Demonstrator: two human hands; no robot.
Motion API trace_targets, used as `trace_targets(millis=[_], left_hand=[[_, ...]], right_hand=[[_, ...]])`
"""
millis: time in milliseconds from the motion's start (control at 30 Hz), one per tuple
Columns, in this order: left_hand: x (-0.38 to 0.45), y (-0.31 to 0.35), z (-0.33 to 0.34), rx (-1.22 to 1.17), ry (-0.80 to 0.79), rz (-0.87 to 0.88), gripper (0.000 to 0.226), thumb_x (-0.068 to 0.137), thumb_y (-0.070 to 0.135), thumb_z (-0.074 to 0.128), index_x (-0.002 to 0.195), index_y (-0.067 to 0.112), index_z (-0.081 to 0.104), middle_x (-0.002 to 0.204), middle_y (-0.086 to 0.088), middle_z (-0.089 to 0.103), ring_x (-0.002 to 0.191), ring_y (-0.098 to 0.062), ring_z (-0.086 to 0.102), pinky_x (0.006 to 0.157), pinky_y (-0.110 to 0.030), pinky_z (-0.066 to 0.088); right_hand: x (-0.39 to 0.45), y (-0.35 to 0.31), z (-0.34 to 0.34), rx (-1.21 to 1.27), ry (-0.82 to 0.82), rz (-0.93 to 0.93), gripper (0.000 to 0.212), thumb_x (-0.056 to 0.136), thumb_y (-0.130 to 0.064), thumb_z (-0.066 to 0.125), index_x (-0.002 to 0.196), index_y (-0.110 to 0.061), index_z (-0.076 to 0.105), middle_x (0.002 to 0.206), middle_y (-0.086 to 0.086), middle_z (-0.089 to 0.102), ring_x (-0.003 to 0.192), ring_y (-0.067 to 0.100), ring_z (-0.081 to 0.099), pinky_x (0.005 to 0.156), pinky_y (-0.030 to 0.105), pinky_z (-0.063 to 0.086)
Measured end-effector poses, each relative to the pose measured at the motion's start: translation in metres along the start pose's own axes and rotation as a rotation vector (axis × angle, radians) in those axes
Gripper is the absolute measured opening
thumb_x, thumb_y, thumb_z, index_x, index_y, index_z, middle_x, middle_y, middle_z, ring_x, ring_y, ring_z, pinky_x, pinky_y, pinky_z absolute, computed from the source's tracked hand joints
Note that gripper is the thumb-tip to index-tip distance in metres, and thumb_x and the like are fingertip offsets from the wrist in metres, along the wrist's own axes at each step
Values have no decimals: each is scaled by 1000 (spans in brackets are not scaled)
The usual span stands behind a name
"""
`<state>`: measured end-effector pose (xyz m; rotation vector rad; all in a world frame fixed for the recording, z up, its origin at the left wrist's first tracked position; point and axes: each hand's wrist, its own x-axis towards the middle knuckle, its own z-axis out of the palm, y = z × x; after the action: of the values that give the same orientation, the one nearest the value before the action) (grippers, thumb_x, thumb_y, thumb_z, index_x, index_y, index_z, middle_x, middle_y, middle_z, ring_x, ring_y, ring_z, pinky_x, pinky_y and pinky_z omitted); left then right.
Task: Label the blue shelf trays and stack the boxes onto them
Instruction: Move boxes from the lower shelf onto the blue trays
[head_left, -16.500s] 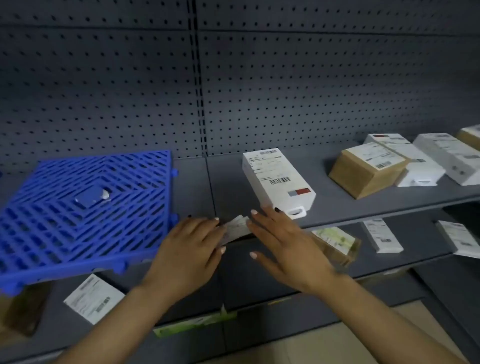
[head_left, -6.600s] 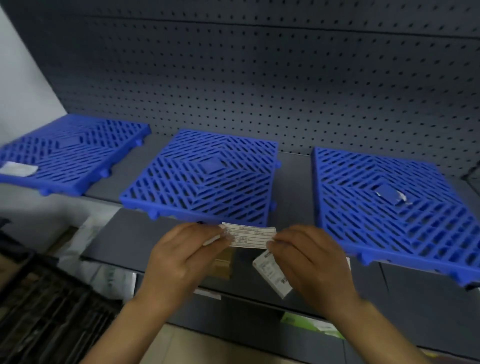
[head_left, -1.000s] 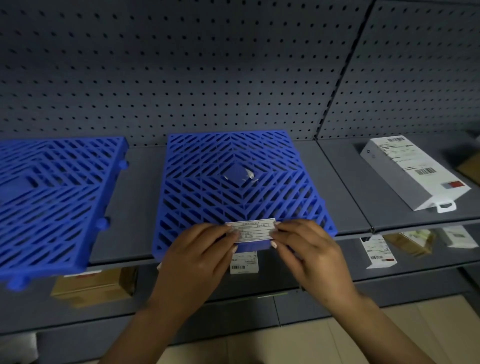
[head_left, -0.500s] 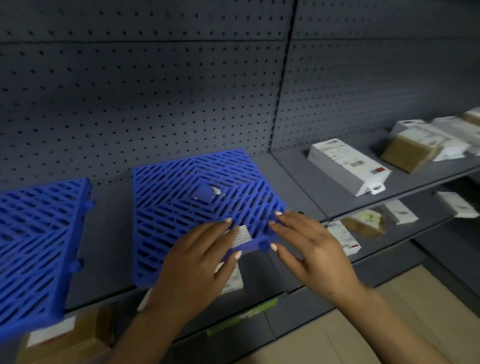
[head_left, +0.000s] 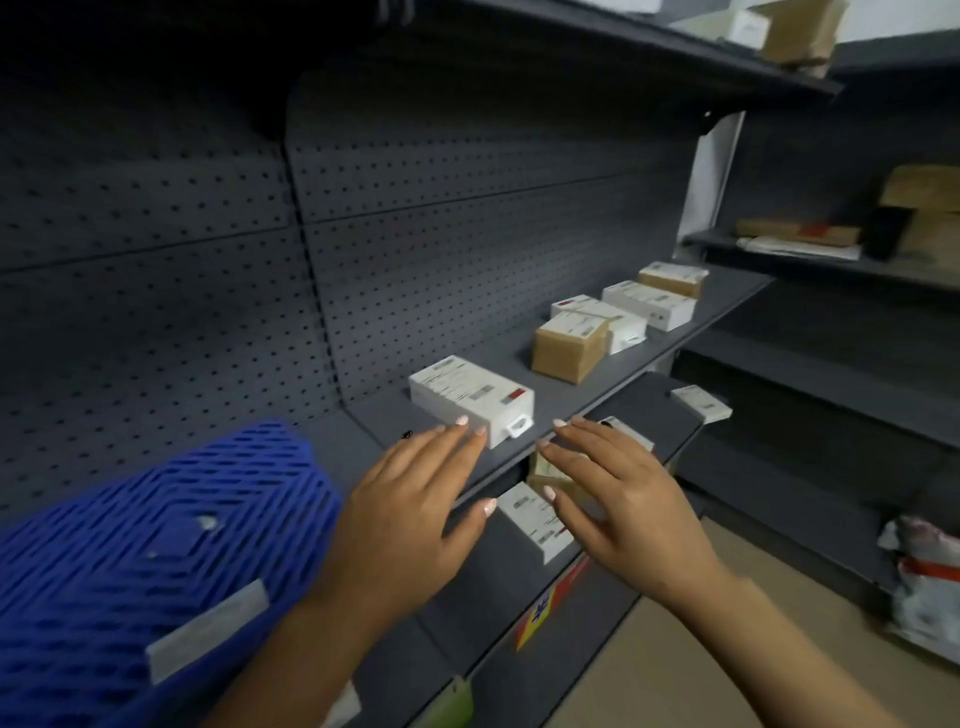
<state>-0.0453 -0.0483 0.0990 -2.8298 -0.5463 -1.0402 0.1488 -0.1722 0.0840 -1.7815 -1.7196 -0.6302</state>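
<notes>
A blue slatted tray (head_left: 130, 551) lies on the grey shelf (head_left: 582, 410) at lower left, with a white label (head_left: 208, 626) stuck near its front edge. Just right of it, my left hand (head_left: 410, 514) is open with straight fingers, its fingertips close to a white box (head_left: 470, 397) on the shelf. My right hand (head_left: 618, 493) is also open and empty, hovering in front of the shelf edge. Farther right on the same shelf stand a brown box (head_left: 569, 345) and several white boxes (head_left: 649, 304).
The shelf below holds more boxes (head_left: 535, 519), partly hidden by my hands. Grey pegboard backs the shelving. Another shelf unit at right carries brown parcels (head_left: 919, 208), and a plastic-wrapped package (head_left: 924, 582) lies low at right. An upper shelf holds a brown box (head_left: 797, 31).
Both hands have left the tray and moved right toward the nearest white box. The label now stays stuck on the tray's front edge. The view has swung right.
</notes>
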Motion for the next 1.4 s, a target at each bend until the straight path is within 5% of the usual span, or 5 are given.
trace_targets(millis=[300, 600, 1100, 1300, 1400], left_hand=[[103, 99, 71, 41, -36, -35, 60, 89, 51, 43, 139, 18, 46, 137, 5, 52, 126, -9, 43, 103, -25, 34], [174, 136, 128, 97, -97, -114, 66, 89, 58, 37, 142, 19, 42, 139, 3, 51, 125, -16, 49, 99, -33, 38], [284, 36, 250, 194, -290, -305, 83, 76, 78, 25, 143, 32, 38, 148, -3, 39, 131, -27, 41, 105, -47, 35], [311, -15, 293, 178, -448, -381, 105, 53, 97, 3, 146, 48, 5, 159, 5, -8, 146, -23, -3, 116, -45, 4], [311, -22, 308, 182, -518, -427, 100, 55, 95, 12, 144, 51, -1, 158, 6, -10, 145, -24, 3, 114, -45, 10]], right_hand=[[-14, 145, -67, -86, -10, 48, 40, 91, -37, 49, 124, -18, 61, 127, 4, 60, 124, 24, 51, 100, 42, 46], [-2, 248, -88, -114, -85, 70, 48, 88, -42, 41, 128, -20, 58, 131, 4, 58, 125, 24, 50, 103, 41, 42], [60, 387, 10, -93, -117, 10, 45, 88, -40, 45, 127, -21, 58, 129, 2, 59, 126, 21, 49, 106, 36, 31], [96, 431, 57, -47, -152, -49, 43, 90, -39, 49, 129, -22, 57, 131, 2, 58, 127, 22, 48, 108, 39, 34], [106, 451, 75, -3, -159, -62, 42, 90, -38, 49, 128, -21, 57, 131, 1, 58, 127, 23, 48, 107, 41, 37]])
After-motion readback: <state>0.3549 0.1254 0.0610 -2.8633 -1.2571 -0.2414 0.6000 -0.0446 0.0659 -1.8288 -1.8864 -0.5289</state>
